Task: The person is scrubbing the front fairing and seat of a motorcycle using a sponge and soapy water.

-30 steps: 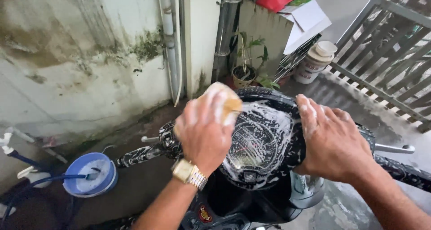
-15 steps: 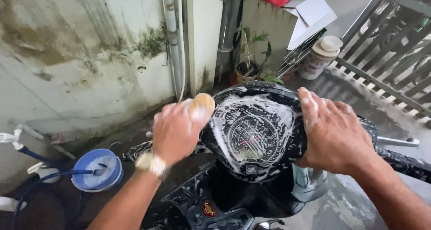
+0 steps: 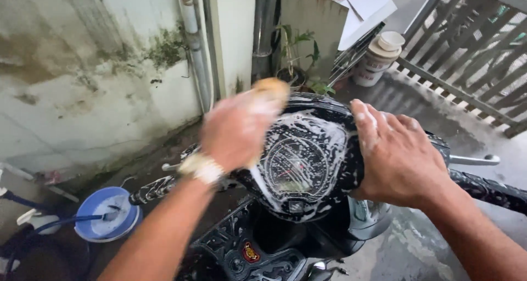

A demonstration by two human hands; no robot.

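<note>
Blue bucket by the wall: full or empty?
Partly full: the blue bucket stands upright on the ground, pale sudsy water showing inside with a hose running to it.

place: home backyard | cues: stained wall (image 3: 82,83), drainpipe (image 3: 192,45), potted plant (image 3: 293,56), gate (image 3: 472,67)

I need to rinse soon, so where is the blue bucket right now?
In the head view the blue bucket sits on the ground at lower left, below the left hand, beside the scooter's left handlebar.

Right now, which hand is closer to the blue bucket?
Left. The left hand, gripping a yellow sponge, is on the blue bucket's side of the soapy dashboard. The right hand rests on the far side.
</note>
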